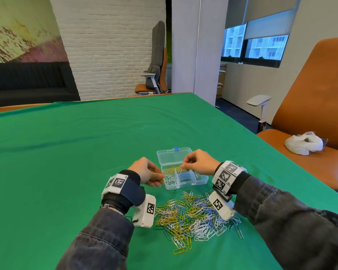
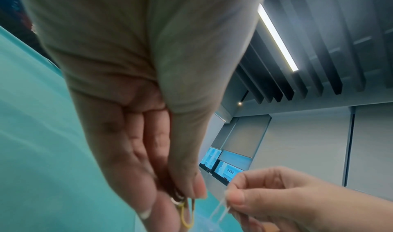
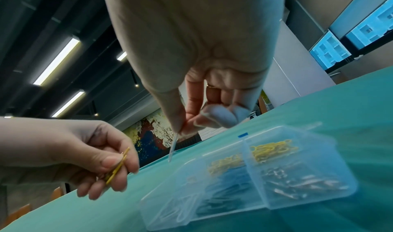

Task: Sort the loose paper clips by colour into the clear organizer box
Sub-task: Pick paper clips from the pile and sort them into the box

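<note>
Paper clips (image 1: pixel 191 213) heaped below both hands; left hand (image 1: pixel 147 172) grips yellow clips (image 3: pixel 118 166); right hand (image 1: pixel 198 162) pinches white clip (image 3: pixel 172 147) above organizer box (image 1: pixel 201 181).

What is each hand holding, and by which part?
Left hand pinches yellow clips mid-length; right hand pinches a white clip by its top end.

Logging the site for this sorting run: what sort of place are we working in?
Most likely an office or meeting room. An orange office chair stands beside the green-covered table, another office chair stands by the white brick wall, and windows with roller blinds face another building.
</note>
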A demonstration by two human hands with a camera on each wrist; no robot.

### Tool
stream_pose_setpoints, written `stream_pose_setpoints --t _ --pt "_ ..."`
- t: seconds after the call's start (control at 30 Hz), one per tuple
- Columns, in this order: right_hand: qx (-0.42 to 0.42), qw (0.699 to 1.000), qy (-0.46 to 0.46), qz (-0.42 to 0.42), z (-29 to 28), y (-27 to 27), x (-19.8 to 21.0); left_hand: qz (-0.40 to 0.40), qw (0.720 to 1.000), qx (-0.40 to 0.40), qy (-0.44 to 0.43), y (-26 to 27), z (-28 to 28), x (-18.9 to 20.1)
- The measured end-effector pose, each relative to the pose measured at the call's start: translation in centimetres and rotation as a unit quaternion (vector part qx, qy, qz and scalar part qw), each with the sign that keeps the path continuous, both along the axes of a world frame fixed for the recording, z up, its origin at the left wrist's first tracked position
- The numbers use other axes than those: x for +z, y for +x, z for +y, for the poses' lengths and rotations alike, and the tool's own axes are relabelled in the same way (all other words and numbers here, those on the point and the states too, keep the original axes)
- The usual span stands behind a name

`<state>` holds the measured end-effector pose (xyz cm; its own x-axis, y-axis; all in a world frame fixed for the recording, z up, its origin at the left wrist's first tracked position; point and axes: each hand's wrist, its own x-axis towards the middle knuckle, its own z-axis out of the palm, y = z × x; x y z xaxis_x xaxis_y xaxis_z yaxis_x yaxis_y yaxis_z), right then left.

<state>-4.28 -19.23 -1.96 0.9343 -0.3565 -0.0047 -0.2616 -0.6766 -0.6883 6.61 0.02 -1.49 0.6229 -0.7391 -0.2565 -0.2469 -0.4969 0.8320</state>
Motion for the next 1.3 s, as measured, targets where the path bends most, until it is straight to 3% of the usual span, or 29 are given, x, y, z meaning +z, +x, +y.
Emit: stream_pose_setpoints --t 0.27,0.47,1.07,1.3 --pt "0.04 0.999 -0.019 -0.003 1.6 0.7 0.7 0.024 0.999 -0.006 -0.021 -0.3 0.0 0.3" --pt "0.102 0.99 0.09 0.033 2.5 -0.3 0.9 0.033 0.998 -0.005 -0.044 -0.7 -0.3 0.5" --pt "0.068 0.993 0.095 -0.033 2.7 -1.5 0.6 0.173 0.981 -0.025 -0.09 -2.8 -1.8 0.7" --pt "0.084 0.991 0.096 -0.026 2.1 -1.4 0.5 0.188 0.977 -0.028 -0.102 -3.0 -2.1 0.7"
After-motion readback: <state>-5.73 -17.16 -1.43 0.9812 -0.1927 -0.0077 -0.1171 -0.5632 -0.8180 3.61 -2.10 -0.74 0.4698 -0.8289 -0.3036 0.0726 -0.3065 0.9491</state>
